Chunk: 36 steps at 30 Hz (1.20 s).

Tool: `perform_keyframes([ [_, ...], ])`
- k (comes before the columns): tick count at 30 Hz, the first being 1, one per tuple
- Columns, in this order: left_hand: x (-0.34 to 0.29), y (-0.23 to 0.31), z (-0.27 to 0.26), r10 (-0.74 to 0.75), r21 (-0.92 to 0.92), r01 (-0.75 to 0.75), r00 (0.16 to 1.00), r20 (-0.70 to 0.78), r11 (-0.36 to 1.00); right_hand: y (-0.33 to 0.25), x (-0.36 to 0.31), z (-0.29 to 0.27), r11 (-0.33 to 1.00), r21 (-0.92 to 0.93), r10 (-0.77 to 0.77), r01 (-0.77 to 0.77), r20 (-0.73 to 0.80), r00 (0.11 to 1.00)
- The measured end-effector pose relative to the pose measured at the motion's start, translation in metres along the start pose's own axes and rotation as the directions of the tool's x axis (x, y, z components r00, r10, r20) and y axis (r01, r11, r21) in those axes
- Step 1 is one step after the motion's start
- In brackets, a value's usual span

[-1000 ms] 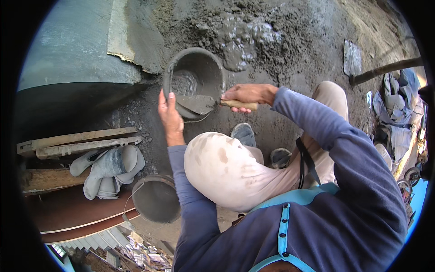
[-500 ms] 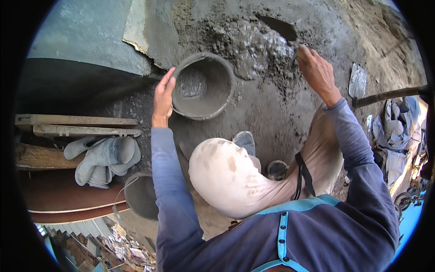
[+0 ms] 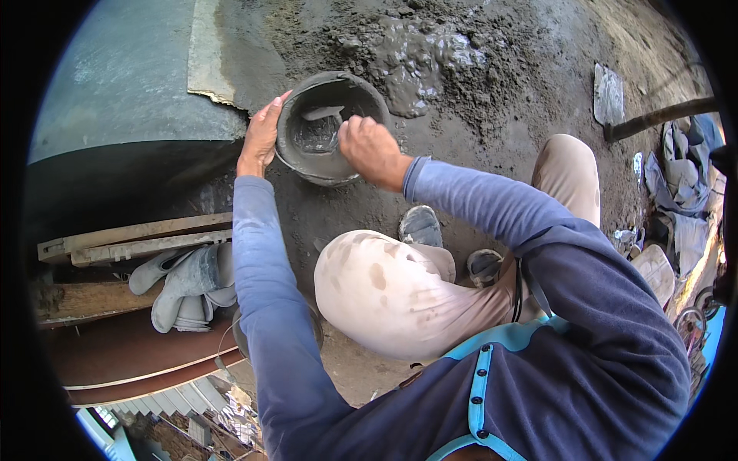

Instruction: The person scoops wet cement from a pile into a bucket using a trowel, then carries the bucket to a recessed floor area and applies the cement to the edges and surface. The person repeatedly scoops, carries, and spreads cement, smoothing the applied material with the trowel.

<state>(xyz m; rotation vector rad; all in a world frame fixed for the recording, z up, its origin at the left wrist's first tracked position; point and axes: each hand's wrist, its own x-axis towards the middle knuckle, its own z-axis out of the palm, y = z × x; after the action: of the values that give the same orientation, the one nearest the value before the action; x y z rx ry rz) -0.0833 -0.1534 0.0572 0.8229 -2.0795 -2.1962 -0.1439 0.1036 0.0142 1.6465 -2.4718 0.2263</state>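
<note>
A grey, mortar-smeared bucket (image 3: 360, 91) stands tilted in front of me, its mouth towards me. My left hand (image 3: 262, 135) grips the bucket's left rim. Over the bucket's right side reaches my right hand (image 3: 375, 150), closed round the handle of a trowel (image 3: 324, 113). The trowel's blade is inside the bucket, above a wet grey patch at the bottom; the fist hides most of the handle. Just beyond the bucket, a heap of wet mortar (image 3: 419, 71) spreads over the ground.
At the right lies a flat metal blade (image 3: 609, 94) with a long handle (image 3: 665, 115), near crumpled cloths (image 3: 684, 165). Left of my left arm are grey boots (image 3: 188, 286) and wooden boards (image 3: 142, 232). A second bucket (image 3: 241, 332) is partly hidden behind that arm.
My right hand has swung left from the mortar heap to the bucket, bringing the trowel inside. My left hand has stayed on the rim. The view has shifted slightly.
</note>
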Motion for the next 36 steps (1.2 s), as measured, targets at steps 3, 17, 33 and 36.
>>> perform_keyframes([
  [3, 0.003, 0.003, -0.002, -0.017, 0.023, 0.016, 0.999, 0.029, 1.0, -0.018, -0.032, -0.007, 0.983, -0.115, -0.151, 0.142, -0.075, 0.986],
  [17, 0.007, 0.009, 0.008, -0.03, 0.053, 0.024, 0.994, 0.105, 0.998, 0.024, -0.052, 0.001, 0.982, 0.05, -0.186, 0.179, 0.182, 0.966],
  [33, 0.013, 0.012, 0.015, -0.033, 0.148, 0.011, 0.988, 0.152, 0.989, 0.037, -0.058, 0.014, 0.981, 0.141, -0.127, 0.13, -0.031, 0.991],
  [36, 0.014, 0.013, 0.015, -0.048, 0.198, 0.017, 0.987, 0.151, 0.98, 0.041, -0.058, 0.014, 0.979, 0.133, -0.157, 0.154, 0.012, 0.987],
])
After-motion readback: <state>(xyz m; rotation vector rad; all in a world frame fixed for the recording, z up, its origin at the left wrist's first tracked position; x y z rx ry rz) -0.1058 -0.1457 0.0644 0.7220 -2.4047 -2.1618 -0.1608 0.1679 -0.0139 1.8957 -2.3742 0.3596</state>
